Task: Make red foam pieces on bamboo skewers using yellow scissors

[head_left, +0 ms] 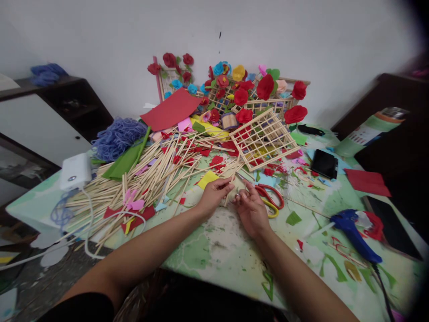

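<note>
Stick [228,193] in pinch of left hand [215,195]

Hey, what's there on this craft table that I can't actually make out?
All in the head view:
- Left hand: anything it pinches is too small and blurred to identify.
- Scissors: partly hidden by the right hand.
- Bottle: its print is too blurred to read.
- Black cord: cut off by the bottom edge.

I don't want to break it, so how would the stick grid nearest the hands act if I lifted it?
The stick grid is probably light, with wide open gaps. Crisscrossed, it's likely stiff, but such thin pieces might snap.
</note>
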